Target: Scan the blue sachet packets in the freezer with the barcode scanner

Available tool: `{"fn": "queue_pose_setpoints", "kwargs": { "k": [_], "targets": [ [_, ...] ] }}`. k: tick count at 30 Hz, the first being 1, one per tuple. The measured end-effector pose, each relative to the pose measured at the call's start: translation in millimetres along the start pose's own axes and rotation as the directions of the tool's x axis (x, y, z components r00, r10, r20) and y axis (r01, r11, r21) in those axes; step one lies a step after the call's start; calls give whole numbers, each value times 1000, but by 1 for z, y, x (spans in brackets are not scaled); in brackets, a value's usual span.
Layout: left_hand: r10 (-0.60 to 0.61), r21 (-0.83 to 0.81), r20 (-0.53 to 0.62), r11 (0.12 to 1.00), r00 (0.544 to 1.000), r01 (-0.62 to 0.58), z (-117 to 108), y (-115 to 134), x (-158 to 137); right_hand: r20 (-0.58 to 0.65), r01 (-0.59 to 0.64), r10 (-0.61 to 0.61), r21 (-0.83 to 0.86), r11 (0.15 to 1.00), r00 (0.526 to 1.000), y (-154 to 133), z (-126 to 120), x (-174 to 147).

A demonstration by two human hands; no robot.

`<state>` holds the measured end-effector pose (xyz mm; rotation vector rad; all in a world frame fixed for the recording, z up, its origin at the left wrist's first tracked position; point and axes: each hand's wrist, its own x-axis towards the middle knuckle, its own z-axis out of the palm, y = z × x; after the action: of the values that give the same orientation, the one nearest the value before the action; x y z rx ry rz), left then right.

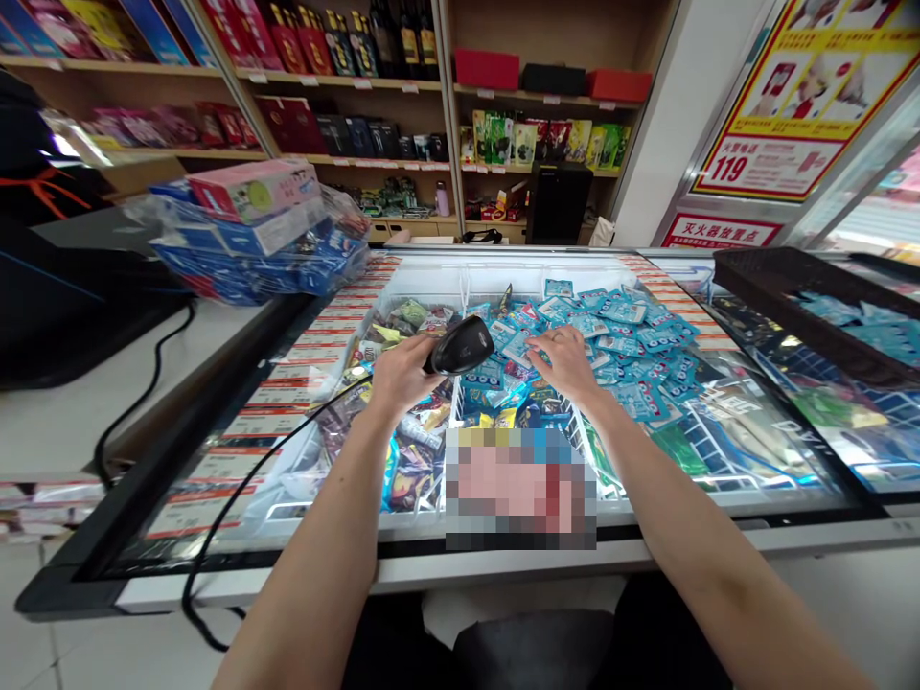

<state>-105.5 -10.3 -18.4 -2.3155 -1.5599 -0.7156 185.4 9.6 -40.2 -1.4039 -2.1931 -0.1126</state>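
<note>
My left hand (403, 376) is wrapped round the handle of a black barcode scanner (464, 347), whose head points to the right. Its black cable (277, 448) trails off to the left. With thumb and fingers, my right hand (564, 359) pinches the edge of a small light-blue packet (516, 347) just ahead of the scanner. To the right of that hand, many similar blue packets (632, 335) lie in a loose pile on the glass top of a chest freezer (725, 450). Under the glass, wire baskets (454, 407) hold wrapped ice creams (417, 460).
Bagged blue and pink boxes (251, 225) are stacked at the left, beside a dark counter device (79, 297). A dark brown basket (826, 297) rests at the right. Shelves of bottles and packets (345, 81) stand behind. A blurred patch (521, 489) covers the freezer's near edge.
</note>
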Motion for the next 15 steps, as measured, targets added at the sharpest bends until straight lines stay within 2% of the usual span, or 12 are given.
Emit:
{"fn": "queue_pose_setpoints", "kwargs": {
  "k": [3,6,9,15],
  "targets": [
    [10,0,7,1000,1000,-10,-1,1,0,-46,-76,73,-48,996,996,2,11,-2],
    [14,1,16,1000,1000,-14,-2,2,1,-22,-117,116,-82,990,993,5,18,-3],
    [13,8,12,1000,1000,-13,-2,2,1,-11,-144,144,-56,988,990,7,17,-2],
    [13,9,16,1000,1000,-13,-3,3,1,-130,-280,286,63,958,950,14,12,4]
  ]
}}
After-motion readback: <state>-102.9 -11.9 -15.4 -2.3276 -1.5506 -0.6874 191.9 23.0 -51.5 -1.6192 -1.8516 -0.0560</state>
